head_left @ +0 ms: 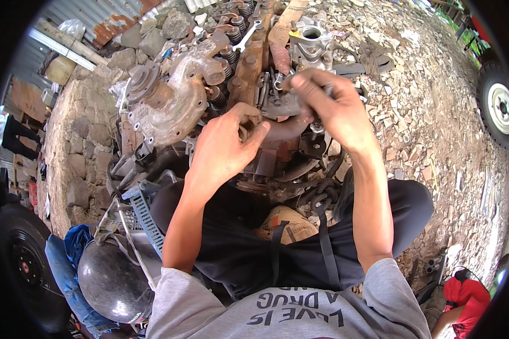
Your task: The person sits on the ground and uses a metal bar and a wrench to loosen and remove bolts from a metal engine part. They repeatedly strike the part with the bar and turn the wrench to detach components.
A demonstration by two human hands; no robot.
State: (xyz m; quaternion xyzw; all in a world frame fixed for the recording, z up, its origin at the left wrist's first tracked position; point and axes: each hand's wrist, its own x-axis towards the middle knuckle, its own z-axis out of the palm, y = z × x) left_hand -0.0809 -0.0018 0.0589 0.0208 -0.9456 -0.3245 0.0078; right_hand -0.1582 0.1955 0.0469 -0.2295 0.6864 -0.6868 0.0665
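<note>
- A curved pipe (285,130) of dull, rust-brown metal, rough-skinned and rounded, is seen between the two hands, above a cluster of engine parts and in front of the folded legs.
- The left hand (225,138) is placed at the pipe's left end, its fingers curled and its thumb brought near them; whether anything is pinched cannot be told.
- The right hand (342,107) is raised at the pipe's right end, with fingers bent and thumb laid forward; it is slightly blurred, and what is gripped, if anything, cannot be told.
- Just beyond the pipe, slim dark bolts (264,87) are lined up beside a long, flat, rust-coated bar (249,68).
- To the left, a broad cast-metal housing (181,107) is seen, pitted, grey-brown and pierced by bolt holes, topped by a round, stepped flange (143,82).
- Coiled steel springs (228,55) are set in a row near a smooth, shiny wrench (247,35).
- Beyond the right hand, a pale silver casting (312,48) is shown with a round opening.
- Nearer the right knee, a heavy, dark chain (322,195) is heaped in thick links.
- At lower left, a slotted blue plastic crate (144,214) and a scuffed, glossy black helmet (113,277) are found.
- The ground (435,85) is covered in jagged, pale rubble.
</note>
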